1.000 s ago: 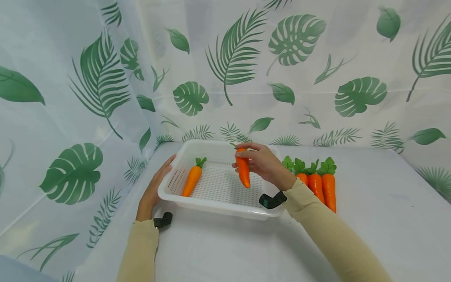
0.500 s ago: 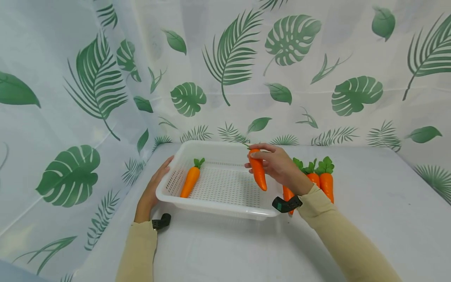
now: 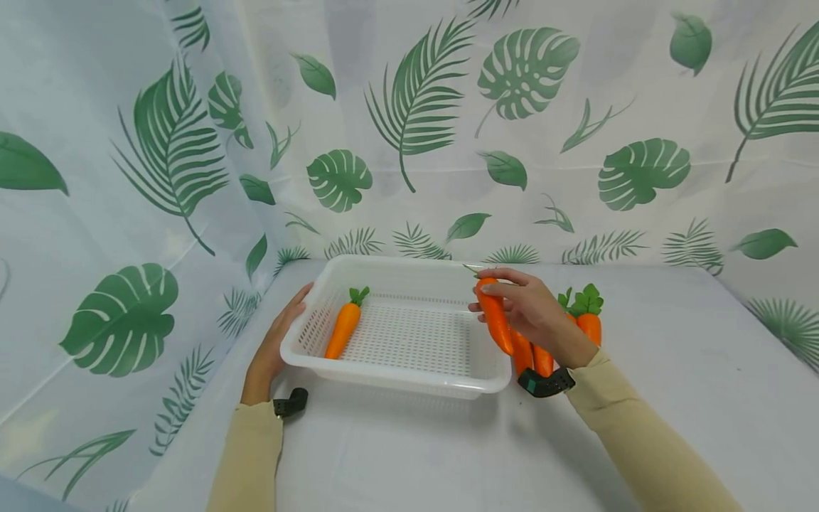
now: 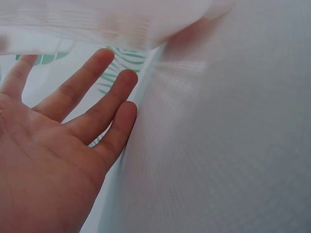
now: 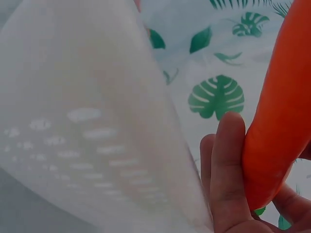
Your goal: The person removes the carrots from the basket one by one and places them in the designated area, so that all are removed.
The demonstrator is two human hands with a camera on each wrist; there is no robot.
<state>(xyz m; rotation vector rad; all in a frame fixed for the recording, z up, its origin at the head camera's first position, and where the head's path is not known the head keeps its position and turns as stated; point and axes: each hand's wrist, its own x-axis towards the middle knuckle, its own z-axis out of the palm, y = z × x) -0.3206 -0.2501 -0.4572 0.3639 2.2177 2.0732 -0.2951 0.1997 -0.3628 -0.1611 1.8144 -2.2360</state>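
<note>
In the head view, my right hand (image 3: pixel 537 313) pinches an orange-red carrot (image 3: pixel 494 316) over the right rim of a white perforated plastic basket (image 3: pixel 397 380). The carrot hangs tilted, its thin green top up and its tip toward me. Up close in the right wrist view, fingers press both sides of the carrot (image 5: pixel 277 121), and the basket wall stands beside them. My left hand (image 3: pixel 275 348) rests at the basket's left side; the left wrist view shows its fingers (image 4: pixel 107 107) spread and fairly straight. A lighter orange carrot (image 3: pixel 344 328) lies inside the basket, on the left.
Right of the basket, several red-orange carrots (image 3: pixel 589 327) with leafy green tops lie side by side on the white tabletop (image 3: pixel 672 355), partly hidden by my right hand and wrist. A leaf-patterned curtain (image 3: pixel 422 142) stands behind and to the left.
My right hand has carried the carrot rightward, from above the basket's interior to its right rim. My left hand and the basket stay nearly in place; the view has shifted slightly.
</note>
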